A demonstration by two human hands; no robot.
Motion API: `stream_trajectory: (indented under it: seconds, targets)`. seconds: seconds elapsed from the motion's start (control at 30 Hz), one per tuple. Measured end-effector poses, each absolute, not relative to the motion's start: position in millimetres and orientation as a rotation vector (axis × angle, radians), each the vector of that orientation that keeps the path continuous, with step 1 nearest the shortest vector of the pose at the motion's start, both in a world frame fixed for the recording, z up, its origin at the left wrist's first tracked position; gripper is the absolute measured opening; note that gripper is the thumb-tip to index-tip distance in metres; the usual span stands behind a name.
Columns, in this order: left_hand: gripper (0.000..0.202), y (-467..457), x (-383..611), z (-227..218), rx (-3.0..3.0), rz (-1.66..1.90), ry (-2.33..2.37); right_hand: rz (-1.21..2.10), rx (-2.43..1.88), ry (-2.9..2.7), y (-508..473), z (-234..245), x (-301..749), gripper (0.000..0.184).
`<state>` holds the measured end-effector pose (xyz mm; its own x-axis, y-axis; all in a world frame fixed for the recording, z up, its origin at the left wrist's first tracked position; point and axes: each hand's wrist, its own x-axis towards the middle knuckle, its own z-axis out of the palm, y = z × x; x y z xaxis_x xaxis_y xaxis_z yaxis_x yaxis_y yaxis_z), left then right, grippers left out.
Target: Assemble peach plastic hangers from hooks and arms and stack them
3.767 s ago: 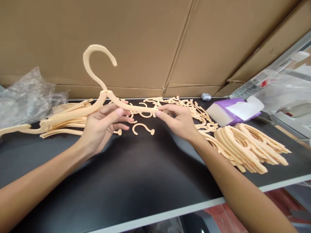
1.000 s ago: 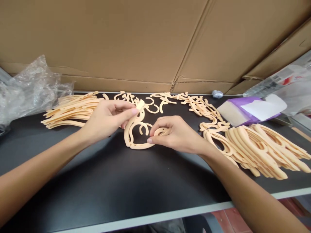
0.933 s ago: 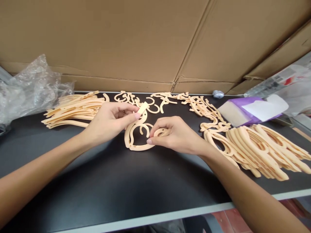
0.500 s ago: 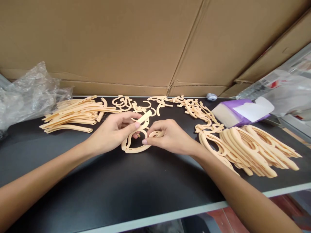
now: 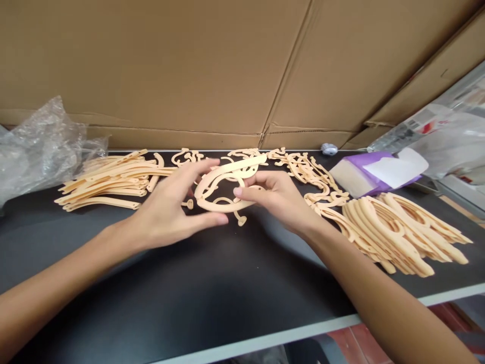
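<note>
A beige folding plastic hanger (image 5: 214,206) is held over the tabletop in the middle of the view, its curved arms forming a loop. My right hand (image 5: 278,198) pinches its right side between thumb and fingers. Around the left end, my left hand (image 5: 172,207) has its thumb and fingers spread apart; whether a hidden fingertip touches the hanger, I cannot tell. Below the hanger, a beige hook piece (image 5: 241,220) partly shows on the table. Loose hanger arms (image 5: 106,182) are heaped left of my left hand, and a row of folded hangers (image 5: 394,230) lies right of my right hand.
Scattered hanger hooks (image 5: 306,169) run along the back of the black table (image 5: 212,293). Clear plastic wrap (image 5: 45,146) stands at the left. A purple packet (image 5: 369,164) with white paper sits at the right back. Cardboard (image 5: 151,65) walls off the rear.
The hanger has lifted and turned, its long arm now pointing up and right. My left hand has released its pinch on an arm and spread its fingers. My right hand still grips.
</note>
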<state>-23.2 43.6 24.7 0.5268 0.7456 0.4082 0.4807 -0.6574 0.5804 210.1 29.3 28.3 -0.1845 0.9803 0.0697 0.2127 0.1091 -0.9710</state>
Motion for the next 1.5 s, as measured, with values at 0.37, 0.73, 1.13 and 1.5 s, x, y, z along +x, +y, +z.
stream_trajectory:
  seconds: [0.37,0.73,1.13,1.5]
  targets:
    - [0.078,46.2,-26.2,15.3,2.543,0.975,1.029,0.988,-1.292,-1.578,33.5,29.0,213.4,0.046]
    - [0.071,47.7,-30.7,28.3,2.133,0.82,1.087,0.537,-1.015,-2.181,18.4,34.8,210.8,0.051]
    - [0.064,45.2,-25.0,6.9,2.034,0.879,0.928,0.301,-1.312,-2.318,-3.4,43.6,216.7,0.057]
    - [0.03,22.6,-11.6,-7.8,2.837,1.061,0.504,-0.923,-1.857,-1.976,-91.9,26.7,318.5,0.063]
